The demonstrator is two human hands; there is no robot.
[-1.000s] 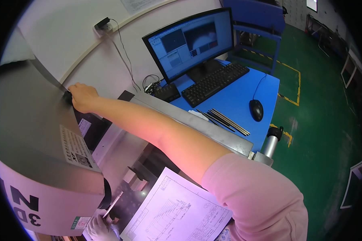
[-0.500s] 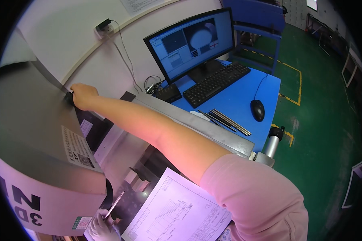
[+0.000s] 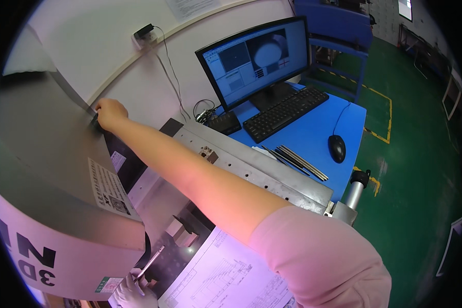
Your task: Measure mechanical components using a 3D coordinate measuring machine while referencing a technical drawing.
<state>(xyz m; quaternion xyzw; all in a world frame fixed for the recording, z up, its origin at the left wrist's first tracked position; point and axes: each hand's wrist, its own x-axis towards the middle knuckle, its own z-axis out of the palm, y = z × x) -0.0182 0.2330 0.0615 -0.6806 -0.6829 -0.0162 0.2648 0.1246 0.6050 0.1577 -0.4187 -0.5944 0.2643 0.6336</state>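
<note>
My right hand [image 3: 110,113] reaches far up and left, its fingers pinched on a small black knob [image 3: 95,117] at the back edge of a large grey machine housing [image 3: 46,169]. The bare forearm and pink sleeve [image 3: 318,262] cross the middle of the view. At the bottom edge my left hand [image 3: 130,293], in a white glove, holds a thin metal rod [image 3: 151,261] that points up toward the dark opening under the housing. A small lit spot [image 3: 190,250] shows on the machine's stage there.
A technical drawing sheet [image 3: 226,277] lies beside the stage. Behind a grey metal plate [image 3: 251,167] is a blue desk [image 3: 313,136] with a monitor [image 3: 256,56], black keyboard [image 3: 285,113], mouse [image 3: 337,148] and several thin rods [image 3: 297,161]. Green floor lies to the right.
The picture on the monitor has changed. My left hand with the thin rod has shifted slightly at the bottom. My right hand stays on the knob.
</note>
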